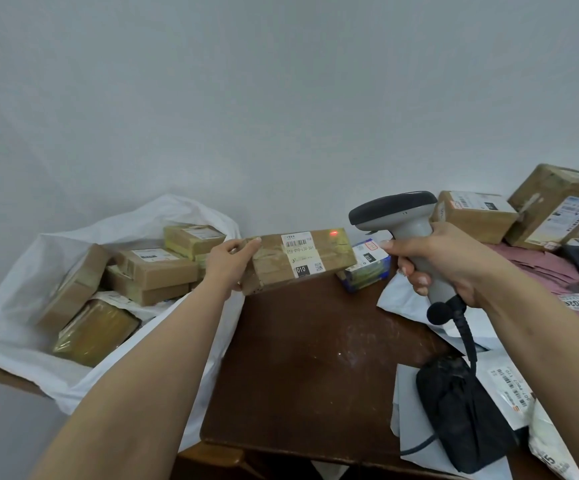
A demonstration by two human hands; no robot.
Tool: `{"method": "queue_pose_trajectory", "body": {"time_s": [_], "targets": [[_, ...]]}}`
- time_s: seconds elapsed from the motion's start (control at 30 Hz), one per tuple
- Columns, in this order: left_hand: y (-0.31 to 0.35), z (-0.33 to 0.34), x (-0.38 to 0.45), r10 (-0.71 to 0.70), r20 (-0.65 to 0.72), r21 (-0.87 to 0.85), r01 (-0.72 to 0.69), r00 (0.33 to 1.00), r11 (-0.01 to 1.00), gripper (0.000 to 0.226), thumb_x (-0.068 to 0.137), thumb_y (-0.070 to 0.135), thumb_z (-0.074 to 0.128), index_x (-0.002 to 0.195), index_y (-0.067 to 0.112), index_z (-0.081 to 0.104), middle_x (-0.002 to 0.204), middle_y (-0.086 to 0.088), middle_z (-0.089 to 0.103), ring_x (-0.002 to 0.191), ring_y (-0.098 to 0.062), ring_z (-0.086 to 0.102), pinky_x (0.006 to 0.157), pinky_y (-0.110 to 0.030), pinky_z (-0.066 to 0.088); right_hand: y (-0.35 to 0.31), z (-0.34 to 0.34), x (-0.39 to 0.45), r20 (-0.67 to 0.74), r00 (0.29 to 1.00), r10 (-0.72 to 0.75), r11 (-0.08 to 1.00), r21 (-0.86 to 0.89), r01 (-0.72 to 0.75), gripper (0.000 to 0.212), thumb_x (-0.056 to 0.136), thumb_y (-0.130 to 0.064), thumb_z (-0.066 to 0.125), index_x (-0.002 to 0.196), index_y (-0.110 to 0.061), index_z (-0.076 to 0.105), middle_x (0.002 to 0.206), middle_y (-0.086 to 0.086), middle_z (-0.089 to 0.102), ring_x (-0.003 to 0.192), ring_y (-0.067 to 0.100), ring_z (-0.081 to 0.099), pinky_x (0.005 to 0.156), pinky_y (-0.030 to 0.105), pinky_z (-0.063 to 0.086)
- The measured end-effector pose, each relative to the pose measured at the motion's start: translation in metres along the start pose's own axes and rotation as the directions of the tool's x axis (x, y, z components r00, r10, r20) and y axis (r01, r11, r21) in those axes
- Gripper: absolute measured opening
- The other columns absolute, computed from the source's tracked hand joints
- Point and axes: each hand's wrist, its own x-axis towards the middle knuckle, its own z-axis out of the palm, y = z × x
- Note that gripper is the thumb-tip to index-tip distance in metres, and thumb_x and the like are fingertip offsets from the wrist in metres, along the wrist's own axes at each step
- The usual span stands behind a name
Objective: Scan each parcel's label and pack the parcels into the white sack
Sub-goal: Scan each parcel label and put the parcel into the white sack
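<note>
At the centre of the frame the left hand [229,263] grips the left end of a long brown box [298,259], thumb on top and fingers curled under, holding it above the far edge of the dark table [315,348]. The box's white label [301,252] faces up, and a red dot [333,233] glows on the box top to the right of the label. Right of centre, the right hand [450,263] is wrapped round the handle of a grey scanner [398,216], its dark head pointing left toward the box and its black cable [464,337] hanging down to the lower right. The white sack [11,327] lies open at the left of the frame, with several brown parcels [153,271] inside. A small blue box [367,265] sits on the table just behind the held box. More brown parcels [558,206] are stacked at the upper right, and white mailers [409,299] and a black pouch [461,410] lie at the lower right.
</note>
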Motion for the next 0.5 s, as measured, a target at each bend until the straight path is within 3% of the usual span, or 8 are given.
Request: {"method": "queue_pose_trajectory", "body": {"time_s": [0.37, 0.5], "targets": [[-0.004, -0.010, 0.003, -0.006, -0.031, -0.013, 0.006, 0.999, 1.000, 0.046, 0.077, 0.051, 0.076, 0.109, 0.020, 0.067, 0.110, -0.003, 0.064, 0.094, -0.022, 0.063, 0.065, -0.054, 0.060, -0.005, 0.008, 0.007, 0.015, 1.000, 0.016, 1.000, -0.004, -0.016, 0.019, 0.090, -0.013, 0.068, 0.093, 0.000, 0.054, 0.054, 0.010, 0.047, 0.038, 0.015, 0.033, 0.037, 0.023, 0.035], [-0.009, -0.034, -0.004, -0.015, -0.054, -0.101, 0.009, 0.998, 0.995, 0.050, 0.076, 0.054, 0.074, 0.113, 0.023, 0.065, 0.119, -0.004, 0.061, 0.098, -0.022, 0.064, 0.062, -0.046, 0.061, -0.012, 0.030, 0.018, 0.049, 0.999, 0.004, 1.000, 0.016, -0.005, 0.021, 0.088, -0.015, 0.069, 0.091, -0.003, 0.052, 0.055, 0.010, 0.047, 0.038, 0.015, 0.033, 0.041, 0.025, 0.033]]}}
